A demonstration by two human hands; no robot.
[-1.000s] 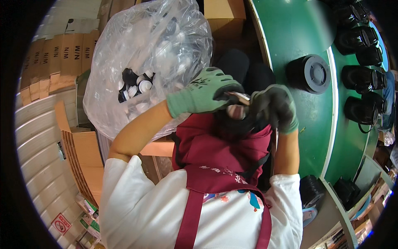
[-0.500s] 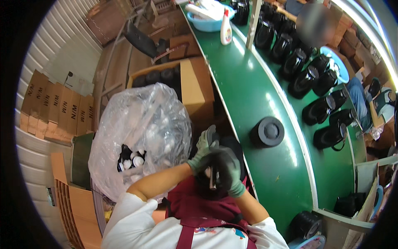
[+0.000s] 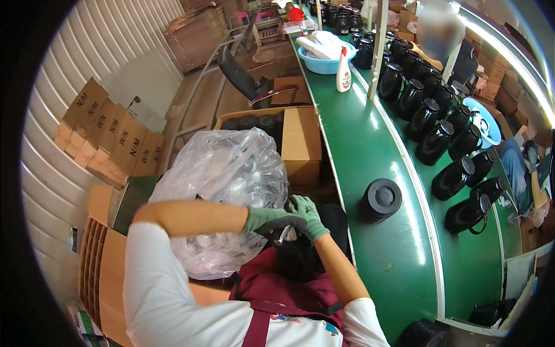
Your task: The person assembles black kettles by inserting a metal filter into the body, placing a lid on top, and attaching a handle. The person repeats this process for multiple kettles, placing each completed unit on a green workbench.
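A rounded black vessel (image 3: pixel 292 254) with a shiny metal strip near its top sits in my lap, against a maroon apron. My left hand (image 3: pixel 270 221), in a green and grey glove, reaches across from the left and closes over its top. My right hand (image 3: pixel 310 217), gloved alike, curls round the top from the other side. Between them the gloves hide most of the upper part, so its exact kind is unclear. Beside my left arm lies a large clear plastic bag (image 3: pixel 231 162). A black cylindrical part with a ringed top (image 3: pixel 381 199) stands on the green bench (image 3: pixel 370 272) to my right.
Shiny black jugs (image 3: pixel 436 141) stand in rows across the bench's white rail. Farther up are a white spray bottle (image 3: pixel 343 72) and a blue basin (image 3: pixel 318 65). An open carton (image 3: pixel 303 136) holds black cylinders behind the bag. Stacked cartons (image 3: pixel 113 136) line the left wall.
My left forearm has swung out to lie more level, and the left hand has moved down and left. My right hand has shifted up over the vessel's top. The view has tilted upward.
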